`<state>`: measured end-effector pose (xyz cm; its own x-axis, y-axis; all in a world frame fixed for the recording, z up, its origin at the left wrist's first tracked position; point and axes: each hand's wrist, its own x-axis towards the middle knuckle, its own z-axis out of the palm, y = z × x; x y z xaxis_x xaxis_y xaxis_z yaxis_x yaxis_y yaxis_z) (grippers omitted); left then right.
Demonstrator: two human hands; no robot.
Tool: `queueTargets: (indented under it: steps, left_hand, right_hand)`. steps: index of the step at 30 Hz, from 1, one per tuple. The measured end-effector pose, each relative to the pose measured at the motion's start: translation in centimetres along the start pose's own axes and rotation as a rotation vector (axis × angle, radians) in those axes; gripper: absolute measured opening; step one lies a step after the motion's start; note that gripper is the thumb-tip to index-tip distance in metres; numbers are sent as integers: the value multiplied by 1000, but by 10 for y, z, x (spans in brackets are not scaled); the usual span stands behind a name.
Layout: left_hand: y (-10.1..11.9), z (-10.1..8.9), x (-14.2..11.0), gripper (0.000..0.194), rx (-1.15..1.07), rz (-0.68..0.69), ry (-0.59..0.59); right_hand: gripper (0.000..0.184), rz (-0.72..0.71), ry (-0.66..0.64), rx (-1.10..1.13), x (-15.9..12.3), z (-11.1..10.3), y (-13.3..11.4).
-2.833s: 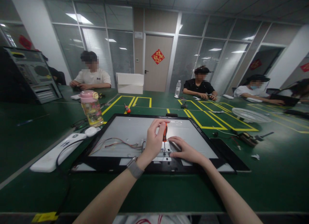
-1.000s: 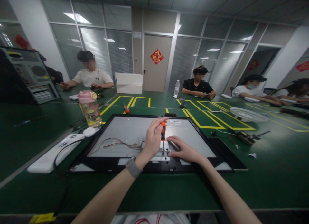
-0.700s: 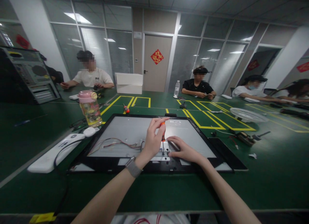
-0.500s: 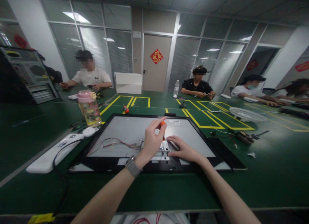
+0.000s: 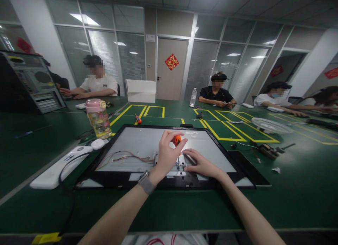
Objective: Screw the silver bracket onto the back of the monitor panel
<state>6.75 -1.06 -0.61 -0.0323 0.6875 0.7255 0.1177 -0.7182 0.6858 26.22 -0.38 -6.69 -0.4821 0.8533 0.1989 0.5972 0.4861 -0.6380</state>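
Observation:
My left hand (image 5: 169,148) is curled round a screwdriver (image 5: 177,139) with an orange and black handle, which stands upright. Its shaft points down at a metal bracket (image 5: 181,159) on a flat display panel (image 5: 142,137). Fingers and thumb apart, my right hand (image 5: 200,164) rests at the right side of the bracket, close to the shaft. The panel lies on the green table with its grey back up and a black frame. Thin coloured wires (image 5: 124,154) run left from the bracket.
Left of the panel are a pink-lidded bottle (image 5: 97,120), a white power strip-like case (image 5: 60,167) and a black cable. A black slab (image 5: 246,167) and a dark tool (image 5: 268,150) lie right. An opened computer case (image 5: 31,83) stands far left. Several people sit across the table.
My left hand's fingers have shifted on the screwdriver handle, with the thumb now further right and more of the orange handle showing. My right hand stays in place.

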Motion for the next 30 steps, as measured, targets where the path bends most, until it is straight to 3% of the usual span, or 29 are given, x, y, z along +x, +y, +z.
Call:
queueTargets:
  steps: [6,10,14,20,27,30]
  left_hand:
    - [1,-6,0,33,-35,11,-25]
    - [-4,-4,1,25,-105,-72,-17]
    - [-2,-2,0,12,-24,-15,35]
    - [1,-5,0,31,-85,-8,-21]
    - [-3,-3,0,10,9,-3,62]
    - [-2,-5,0,20,-16,-12,51]
  right_hand:
    - [64,-2,-1,-2,0,0,1]
    - [63,-1,-3,0,0,-1,2]
    - [64,7,-3,-2,0,-1,1]
    - [64,14,-6,-10,1,0,-1]
    - [63,-4,3,4,1,0,0]
    - [62,-2,0,7,1,0,0]
